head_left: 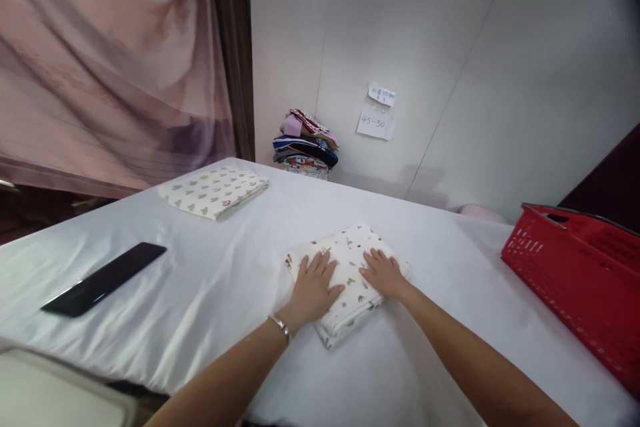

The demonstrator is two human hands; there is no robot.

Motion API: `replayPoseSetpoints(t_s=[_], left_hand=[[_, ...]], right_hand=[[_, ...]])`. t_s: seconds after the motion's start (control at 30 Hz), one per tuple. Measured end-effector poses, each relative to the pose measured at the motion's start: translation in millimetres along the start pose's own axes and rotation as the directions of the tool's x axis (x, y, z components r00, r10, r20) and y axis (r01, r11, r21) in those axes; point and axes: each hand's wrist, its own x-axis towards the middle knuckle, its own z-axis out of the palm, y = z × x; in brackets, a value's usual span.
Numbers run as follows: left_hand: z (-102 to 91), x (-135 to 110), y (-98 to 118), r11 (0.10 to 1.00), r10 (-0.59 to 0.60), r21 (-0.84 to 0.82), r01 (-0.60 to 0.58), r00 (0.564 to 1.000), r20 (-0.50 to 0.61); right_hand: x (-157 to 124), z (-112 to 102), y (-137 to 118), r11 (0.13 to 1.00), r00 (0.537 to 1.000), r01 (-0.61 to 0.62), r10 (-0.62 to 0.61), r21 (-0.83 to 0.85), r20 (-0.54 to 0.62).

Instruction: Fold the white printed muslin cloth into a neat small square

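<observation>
A folded white cloth (350, 257) with small dark and olive prints lies on the white-covered table (240, 293), its layers showing along the near edge. My left hand (316, 287) rests flat on its left part, fingers apart. On its right part lies my right hand (384, 272), also flat with fingers spread. Neither hand grips anything. The parts of the cloth under both palms are hidden. Farther back on the left, another folded white cloth (213, 190) with grey-green prints lies by itself.
A black, glossy flat object (105, 280) lies on the left. At the right edge stands a red plastic basket (575, 273). Behind the table, folded clothes (306, 143) are stacked by the wall, near paper notes (376, 121). A pink curtain (110, 60) hangs at the left.
</observation>
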Motion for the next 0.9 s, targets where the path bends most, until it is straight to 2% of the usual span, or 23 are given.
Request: replayPoseSetpoints(t_s=[0.03,0.1,0.17,0.23,0.27,0.37,0.43,0.57,0.9], left_hand=[[6.1,-4.6,2.5,1.0,0.015,0.021,-0.016,1.0,0.014],[13.4,-10.5,3.3,0.999,0.018,0.049,-0.02,0.999,0.029],[14.4,-12.0,1.6,0.998,0.009,0.065,-0.011,0.999,0.037],[12.4,-11.3,0.5,0.997,0.004,0.079,-0.007,0.999,0.041],[11.4,-10.9,0.5,0.996,0.004,0.085,-0.007,0.999,0.041],[10.2,-11.1,1.2,0.996,0.013,0.091,-0.016,0.999,0.034],[10.8,-12.0,1.4,0.995,0.031,0.093,-0.034,0.999,0.031],[12.1,-11.8,-0.5,0.993,0.042,0.104,-0.047,0.998,0.049],[8.8,-7.5,-2.8,0.996,0.023,0.087,-0.035,0.99,0.137]], right_hand=[[3.9,-6.7,-4.5,1.0,1.0,0.01,-0.01,0.011,-0.001],[16.3,-19.8,-15.7,0.997,0.994,0.077,-0.075,0.02,-0.075],[33.8,-29.2,-26.6,0.984,0.966,0.18,-0.178,-0.003,-0.189],[53.7,-32.0,-32.4,0.97,0.936,0.239,-0.242,-0.041,-0.255],[63.2,-30.6,-32.6,0.971,0.939,0.234,-0.239,-0.051,-0.248],[85.2,-18.6,-24.6,0.991,0.985,0.126,-0.129,-0.035,-0.118],[93.0,-9.5,-17.2,0.997,0.995,0.079,-0.08,-0.026,-0.061],[96.9,-0.8,-10.5,0.995,0.993,0.085,-0.088,-0.042,-0.077],[97.6,-1.0,-11.5,0.997,0.995,0.077,-0.078,-0.013,-0.062]])
